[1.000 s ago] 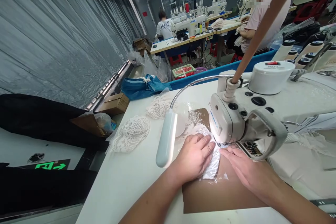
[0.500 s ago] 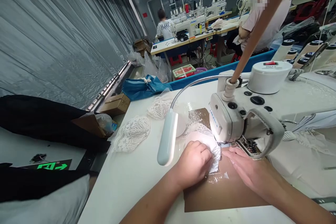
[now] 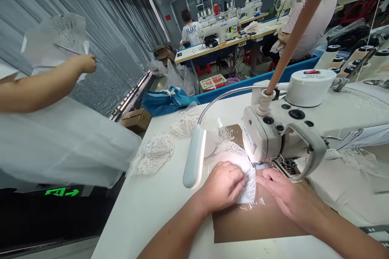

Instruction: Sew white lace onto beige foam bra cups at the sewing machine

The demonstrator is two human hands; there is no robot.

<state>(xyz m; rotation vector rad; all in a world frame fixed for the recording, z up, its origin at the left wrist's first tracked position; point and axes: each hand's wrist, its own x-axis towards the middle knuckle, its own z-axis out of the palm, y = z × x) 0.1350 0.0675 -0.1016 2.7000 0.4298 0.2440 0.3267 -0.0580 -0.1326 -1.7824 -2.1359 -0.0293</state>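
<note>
My left hand (image 3: 226, 184) is closed, its curled fingers pressing on a white lace cup piece (image 3: 247, 188) beside the sewing machine's needle area. The piece runs back under the white sewing machine head (image 3: 263, 135), where its far part is hidden. My right hand (image 3: 281, 188) lies on the brown work surface (image 3: 258, 224) to the right of the lace. Its fingers reach toward the lace edge, fingertips close to it; whether they touch is hard to tell. A lamp (image 3: 194, 158) on a bendable arm shines on the cloth.
Two lace cup pieces (image 3: 156, 154) (image 3: 184, 124) lie on the white table (image 3: 136, 214) at left. A passing person's arm (image 3: 57, 77) holds papers and a pen. A brown pole (image 3: 299, 34) rises from the machine. Thread cones (image 3: 331, 56) stand at the right. Two co-workers sit beyond.
A person with papers has come into view at the left. The lace piece lies flatter between my hands, its lower end slightly nearer me. My right fingers have bent a little.
</note>
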